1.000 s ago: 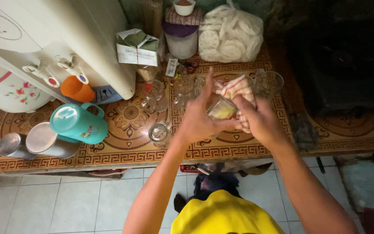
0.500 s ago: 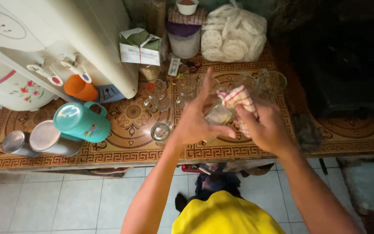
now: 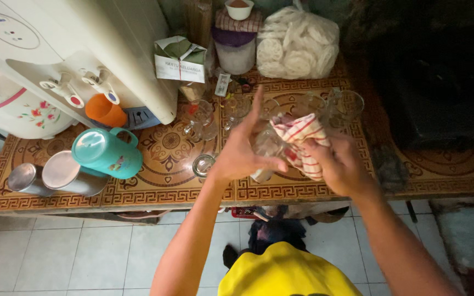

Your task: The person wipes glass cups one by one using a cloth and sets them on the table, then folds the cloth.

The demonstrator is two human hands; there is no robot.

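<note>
My left hand (image 3: 242, 151) grips a clear drinking glass (image 3: 266, 147) held above the front of the patterned table (image 3: 160, 186), index finger pointing up. My right hand (image 3: 340, 164) holds a white cloth with red stripes (image 3: 301, 137) pushed against and into the glass's mouth. Both hands meet over the table's middle, just in front of a cluster of several other clear glasses (image 3: 237, 109).
A white water dispenser (image 3: 78, 49) with an orange cup (image 3: 105, 111) under its taps stands at the back left. A teal lidded mug (image 3: 107, 153) and steel cups (image 3: 56, 176) sit front left. A carton (image 3: 181, 59), a lidded container (image 3: 236, 49) and a bag of white crackers (image 3: 297, 44) line the back.
The cloth has moved from inside my closed hands to bunch up over the glass's mouth. The glass has turned in my left hand and both hands sit slightly lower.
</note>
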